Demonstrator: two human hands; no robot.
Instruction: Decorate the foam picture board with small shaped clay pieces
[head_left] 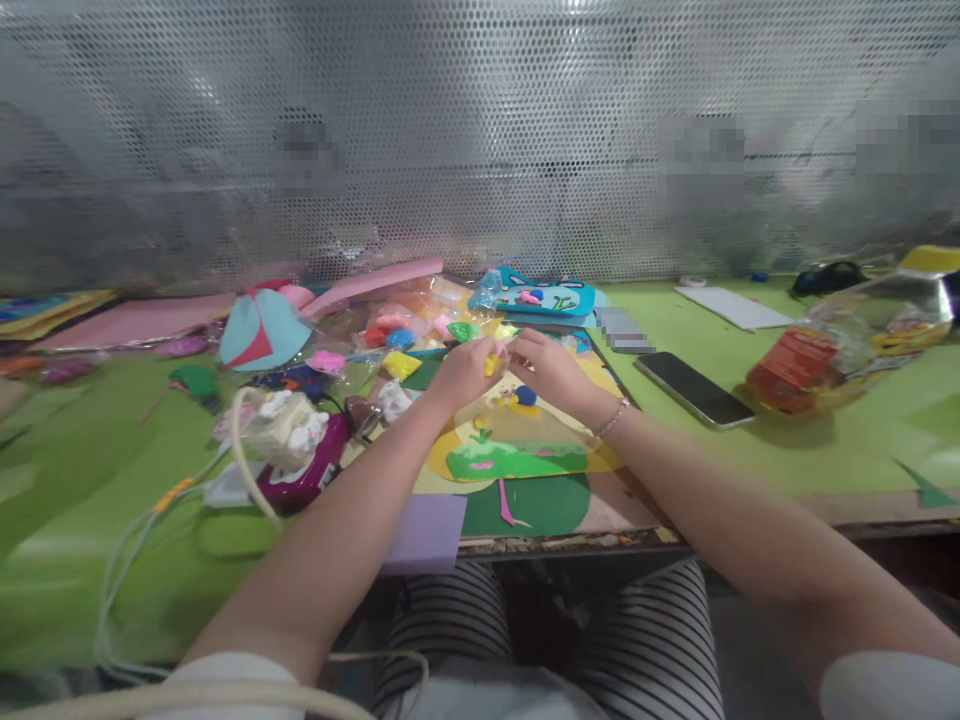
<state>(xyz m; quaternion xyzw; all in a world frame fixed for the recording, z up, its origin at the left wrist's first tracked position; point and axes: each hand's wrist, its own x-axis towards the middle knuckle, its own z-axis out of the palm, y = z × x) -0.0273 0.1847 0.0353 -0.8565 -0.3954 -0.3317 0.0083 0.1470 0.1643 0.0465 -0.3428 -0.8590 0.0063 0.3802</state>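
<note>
My left hand (474, 368) is closed round a small lump of yellow modelling clay (492, 364), perhaps in a clear wrapper. At the lump's right edge, the fingers of my right hand (546, 368) pinch together, partly hiding it. Both hands are above a yellow craft picture (559, 420) with a green clay strip (517, 462) and a small blue-and-yellow clay figure (525, 396). Just left of the hands lie a yellow clay packet (402, 366), a green one (463, 330) and a blue one (400, 339).
A black phone (694, 388) and a tilted bottle of amber liquid (840, 345) lie right. Left are a purple device (306, 480), a cable (244, 440) and a light-blue paper shape (262, 330). A blue craft piece (577, 298) sits behind, before a perforated metal panel (480, 130).
</note>
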